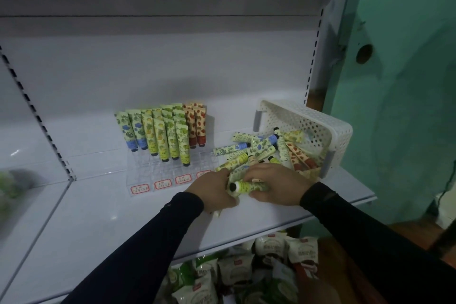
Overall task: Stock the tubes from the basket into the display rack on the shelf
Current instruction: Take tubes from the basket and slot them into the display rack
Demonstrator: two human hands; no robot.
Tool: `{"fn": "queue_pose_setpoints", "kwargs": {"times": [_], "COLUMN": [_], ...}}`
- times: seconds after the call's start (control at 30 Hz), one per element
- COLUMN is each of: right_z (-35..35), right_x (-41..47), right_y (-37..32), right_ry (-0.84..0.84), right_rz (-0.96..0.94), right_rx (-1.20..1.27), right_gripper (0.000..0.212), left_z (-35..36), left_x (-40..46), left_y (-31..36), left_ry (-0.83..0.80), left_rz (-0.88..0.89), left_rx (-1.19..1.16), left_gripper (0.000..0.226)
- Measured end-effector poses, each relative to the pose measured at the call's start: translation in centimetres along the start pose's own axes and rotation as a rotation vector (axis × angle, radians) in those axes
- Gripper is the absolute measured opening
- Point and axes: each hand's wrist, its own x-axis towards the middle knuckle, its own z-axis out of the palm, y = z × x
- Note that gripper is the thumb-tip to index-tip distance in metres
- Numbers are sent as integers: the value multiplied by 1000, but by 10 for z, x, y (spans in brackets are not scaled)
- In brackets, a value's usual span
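A clear tiered display rack stands on the white shelf, with several upright tubes in blue, yellow-green and red prints. To its right a white perforated basket lies tipped on its side, and a pile of loose tubes spills from it onto the shelf. Both hands meet at the near edge of the pile. My left hand grips tubes; a pale tube end pokes out beneath it. My right hand holds a yellow-green tube with a black cap that points left.
Red-framed price labels line the rack's front. The shelf's right end lies just beyond the basket, with a green wall behind. Bagged goods fill the level below. A blurred green item sits at the far left.
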Motion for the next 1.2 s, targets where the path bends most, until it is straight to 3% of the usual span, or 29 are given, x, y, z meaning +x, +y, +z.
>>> {"fn": "queue_pose_setpoints", "kwargs": {"times": [0.17, 0.4, 0.53, 0.63, 0.73, 0.87, 0.93, 1.03, 1.2], "right_z": [0, -1, -1, 1, -3, -5, -5, -8, -15], "right_x": [2, 6, 8, 12, 18, 28, 35, 43, 51], "right_y": [-3, -3, 0, -4, -14, -26, -31, -39, -52], "right_ry": [9, -2, 9, 96, 189, 241, 255, 158, -4], "right_rz": [1, 62, 169, 216, 227, 249, 284, 305, 282], "right_rx": [74, 133, 219, 359, 525, 631, 638, 664, 699], "right_gripper": [35, 36, 37, 29, 21, 26, 26, 29, 36], "left_z": [0, -8, -23, -37, -45, -48, -45, -40, -26], "left_x": [-1, -4, -13, -23, -33, -45, -49, -56, -64], "left_y": [-5, -7, -17, -28, -39, -51, -60, -67, -67], "left_ry": [-44, -107, -239, -334, -374, -338, -305, -276, -136], "left_rz": [-49, -84, -94, -165, -196, -182, -142, -68, -15], "left_rx": [7, 37, 56, 80, 60, 203, 249, 227, 220], "left_gripper": [34, 53, 35, 49, 46, 49, 37, 24, 39]}}
